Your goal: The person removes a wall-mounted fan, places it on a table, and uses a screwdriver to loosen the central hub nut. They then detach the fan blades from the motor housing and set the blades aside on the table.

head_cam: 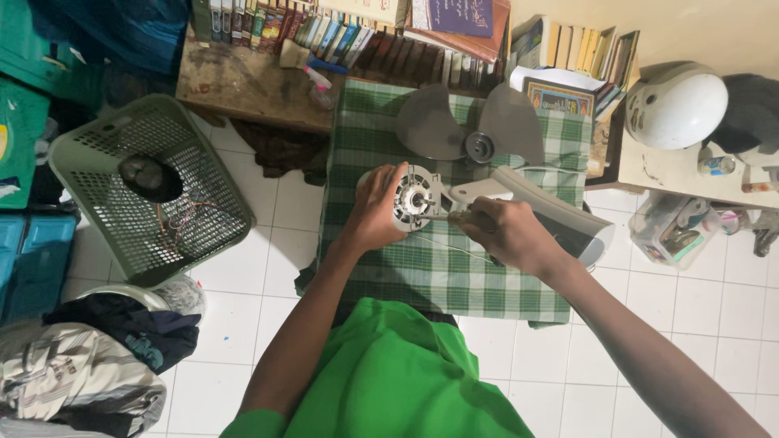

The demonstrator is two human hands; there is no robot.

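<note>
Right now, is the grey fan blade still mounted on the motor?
No, the fan blade lies loose on the checked cloth, apart from the motor that the left hand holds.

This is a lived-in room of a home, used as a makeshift repair spot. White floor tiles (pixel 268 268) run across the frame, with a heap of clothes (pixel 89 365) at the lower left and a green laundry basket (pixel 81 162) above it. Along the top, a worn wooden shelf (pixel 243 85) carries a row of books (pixel 341 32), and a white helmet (pixel 675 105) sits at the upper right.
</note>
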